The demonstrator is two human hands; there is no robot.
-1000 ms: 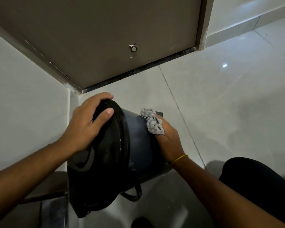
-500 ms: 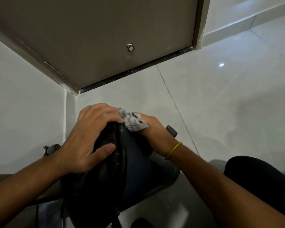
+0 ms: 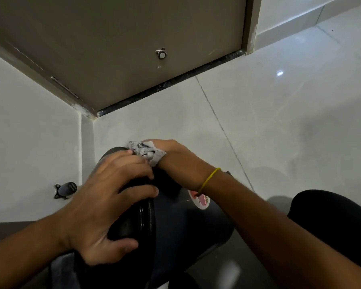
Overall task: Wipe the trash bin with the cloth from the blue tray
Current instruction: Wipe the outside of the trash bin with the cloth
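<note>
The dark blue trash bin (image 3: pixel 181 230) lies tilted on its side on the floor, its black lid rim (image 3: pixel 146 222) facing left. My left hand (image 3: pixel 111 201) grips the lid rim from above, fingers curled over the edge. My right hand (image 3: pixel 175 161) presses a crumpled grey-and-white patterned cloth (image 3: pixel 147 151) against the bin's upper far side, right beside my left fingertips. A pink and white sticker (image 3: pixel 200 202) shows on the bin wall under my right wrist. The blue tray is out of view.
A brown door (image 3: pixel 121 49) closes the corner ahead, with a round stopper (image 3: pixel 161 53) on it. A white wall stands on the left with a dark door stop (image 3: pixel 66 189) low on it. Glossy white tiles (image 3: pixel 279 122) stretch right. My dark-clad knee (image 3: pixel 331 226) is at lower right.
The bin has rolled and shifted toward me. My right hand slid the cloth up and left across the bin to its top far side. My left hand regripped the rim.
</note>
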